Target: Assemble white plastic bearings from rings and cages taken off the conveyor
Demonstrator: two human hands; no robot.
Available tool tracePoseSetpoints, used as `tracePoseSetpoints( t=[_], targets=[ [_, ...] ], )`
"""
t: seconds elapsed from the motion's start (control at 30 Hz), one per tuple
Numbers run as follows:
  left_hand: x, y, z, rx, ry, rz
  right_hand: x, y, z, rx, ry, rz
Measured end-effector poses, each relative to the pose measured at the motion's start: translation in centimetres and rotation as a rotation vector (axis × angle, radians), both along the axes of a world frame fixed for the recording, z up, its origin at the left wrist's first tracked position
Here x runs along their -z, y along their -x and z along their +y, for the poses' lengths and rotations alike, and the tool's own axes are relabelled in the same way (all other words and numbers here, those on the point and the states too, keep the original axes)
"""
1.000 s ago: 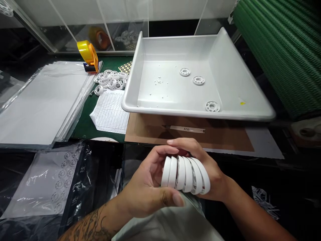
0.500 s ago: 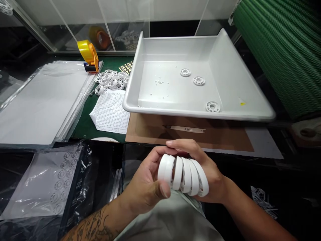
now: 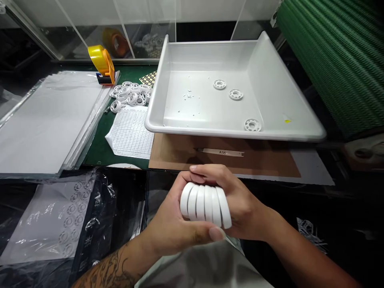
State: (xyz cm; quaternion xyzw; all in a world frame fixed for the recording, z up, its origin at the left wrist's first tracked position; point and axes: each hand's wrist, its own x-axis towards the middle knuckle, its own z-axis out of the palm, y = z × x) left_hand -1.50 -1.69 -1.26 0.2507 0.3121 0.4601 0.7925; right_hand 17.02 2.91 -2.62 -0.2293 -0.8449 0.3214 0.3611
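Note:
Several white rings [image 3: 204, 204] form a row between my two hands, their smooth outer rims facing up and the right-most one leaning. My left hand [image 3: 180, 220] wraps the row's left end, its thumb stretched along the lower edge. Around the right end curls my right hand [image 3: 237, 204], its fingers over the far side and partly hidden by the rings. Beyond my hands stands a large white tray [image 3: 210, 131] with three white rings [image 3: 236, 95] and small white scraps in it.
At the left, white rings [image 3: 132, 94] are heaped behind a printed sheet [image 3: 132, 130]. A tape dispenser [image 3: 106, 68] stands beside stacked plastic bags [image 3: 45, 124]. A bag of rings [image 3: 57, 220] lies lower left. A pen labelled A16 [image 3: 223, 152] rests on cardboard [image 3: 171, 154].
The rings have been pressed closer together, and the gaps between them have narrowed. My left thumb has moved right along the row's lower edge. The view has shifted slightly.

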Motion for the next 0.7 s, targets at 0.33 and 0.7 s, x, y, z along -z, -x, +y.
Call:
tracePoseSetpoints(
  t=[0.33, 0.7],
  targets=[
    [0.6, 0.2, -0.4, -0.115, -0.023, 0.043, -1.4, -1.1, -0.4, -0.08, -0.025, -0.104],
    [0.5, 0.8, -0.4, -0.087, -0.005, -0.216, -3.1, -1.9, -1.3, 0.208, -0.259, 0.124]
  ],
)
